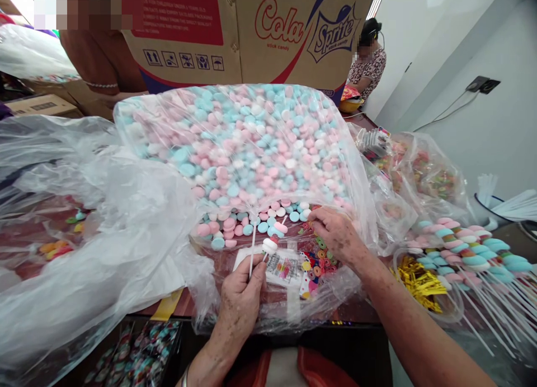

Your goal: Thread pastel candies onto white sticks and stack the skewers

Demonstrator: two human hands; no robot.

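My left hand [241,300] is closed around thin white sticks [252,251]; one stick carries a white marshmallow [269,245] with a small red piece under it. My right hand [335,233] is pinched over a pile of small coloured ring candies [319,258], fingers curled on something I cannot make out. Just beyond both hands lies a large clear plastic bag [243,146] full of pink, blue and white marshmallows, with loose ones spilling at its mouth [247,225].
Finished marshmallow skewers [465,250] lie at the right beside gold twist ties [417,278]. Crumpled clear plastic [84,236] covers the left. A Cola/Sprite cardboard box [251,32] stands behind, with another person [369,62] at the far right and an arm at the far left.
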